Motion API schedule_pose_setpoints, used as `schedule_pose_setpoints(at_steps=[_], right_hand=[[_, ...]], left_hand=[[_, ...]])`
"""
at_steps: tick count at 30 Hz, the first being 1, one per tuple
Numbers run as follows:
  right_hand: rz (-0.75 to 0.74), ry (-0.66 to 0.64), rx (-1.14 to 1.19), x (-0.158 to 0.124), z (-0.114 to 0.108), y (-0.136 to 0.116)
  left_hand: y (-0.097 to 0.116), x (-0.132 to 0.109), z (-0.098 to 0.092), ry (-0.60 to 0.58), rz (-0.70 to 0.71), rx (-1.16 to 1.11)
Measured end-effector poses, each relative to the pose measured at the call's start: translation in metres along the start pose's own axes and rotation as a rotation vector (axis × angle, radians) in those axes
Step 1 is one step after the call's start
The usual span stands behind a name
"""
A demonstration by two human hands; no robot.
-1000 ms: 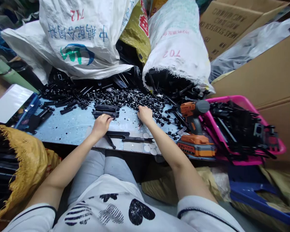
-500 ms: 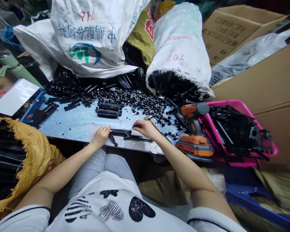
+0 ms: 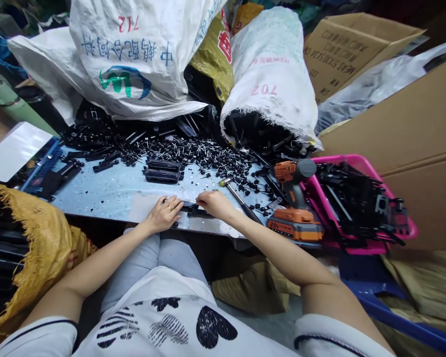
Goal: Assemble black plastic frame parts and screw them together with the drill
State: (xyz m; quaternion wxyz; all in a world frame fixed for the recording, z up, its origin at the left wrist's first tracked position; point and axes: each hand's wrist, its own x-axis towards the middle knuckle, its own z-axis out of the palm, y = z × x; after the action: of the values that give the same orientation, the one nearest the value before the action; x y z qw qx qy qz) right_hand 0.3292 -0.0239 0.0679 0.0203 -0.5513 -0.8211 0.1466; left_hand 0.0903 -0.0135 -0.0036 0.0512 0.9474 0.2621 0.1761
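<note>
My left hand (image 3: 165, 213) is closed over the left part of a long black plastic part (image 3: 189, 203), which lies at the table's front edge. At that part's right end, my right hand (image 3: 212, 202) has its fingertips pinched together; whatever is between them is too small to make out. A hammer (image 3: 240, 200) lies just right of my right hand, its head toward the back left. Behind my hands, several similar black bars (image 3: 163, 171) rest side by side on the blue table top (image 3: 111, 186).
Small black-headed pins (image 3: 208, 156) are heaped along the back. An orange cordless drill (image 3: 295, 198) stands at the right, beside a pink basket (image 3: 360, 161) of black parts. White woven sacks (image 3: 134, 54) rise behind. A yellow sack (image 3: 48, 238) of black bars is at the left.
My left hand has moved right and now lies over more of the black part, covering the small arm that hung from it. My right hand has come slightly closer to it.
</note>
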Motion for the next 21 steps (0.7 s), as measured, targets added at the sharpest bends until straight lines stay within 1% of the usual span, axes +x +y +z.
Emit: schedule_pose_setpoints(at_steps=[2,5,7,8,11,13,15,17,19,21], right_hand=[[-0.053,0.065,0.055,-0.007,0.020,0.009],[-0.164,0.209,0.143,-0.022,0.050,0.024],[-0.198,0.263,0.144,-0.030,0.061,0.033],[-0.208,0.254,0.120,-0.033,0.064,0.038],[-0.199,0.170,-0.041,-0.036,0.062,0.047],[-0.112,0.143,-0.169,-0.036,0.059,0.048],[-0.001,0.123,-0.253,-0.035,0.056,0.046],[0.030,0.093,-0.287,-0.035,0.049,0.041],[-0.049,0.083,-0.277,-0.039,0.035,0.033],[-0.213,0.087,-0.210,-0.049,0.014,0.025]], left_hand=[[0.001,0.007,0.000,-0.043,0.060,0.003],[0.005,0.021,0.000,-0.103,0.105,-0.009],[0.009,0.028,0.000,-0.137,0.107,-0.032],[0.010,0.030,-0.001,-0.150,0.110,-0.039],[0.009,0.031,0.000,-0.165,0.129,-0.027],[0.006,0.031,0.001,-0.163,0.101,-0.009],[0.003,0.035,0.000,-0.158,0.008,-0.011],[0.003,0.039,-0.004,-0.143,-0.106,-0.031],[0.007,0.041,-0.017,-0.108,-0.175,-0.053],[0.017,0.037,-0.037,-0.049,-0.156,-0.114]])
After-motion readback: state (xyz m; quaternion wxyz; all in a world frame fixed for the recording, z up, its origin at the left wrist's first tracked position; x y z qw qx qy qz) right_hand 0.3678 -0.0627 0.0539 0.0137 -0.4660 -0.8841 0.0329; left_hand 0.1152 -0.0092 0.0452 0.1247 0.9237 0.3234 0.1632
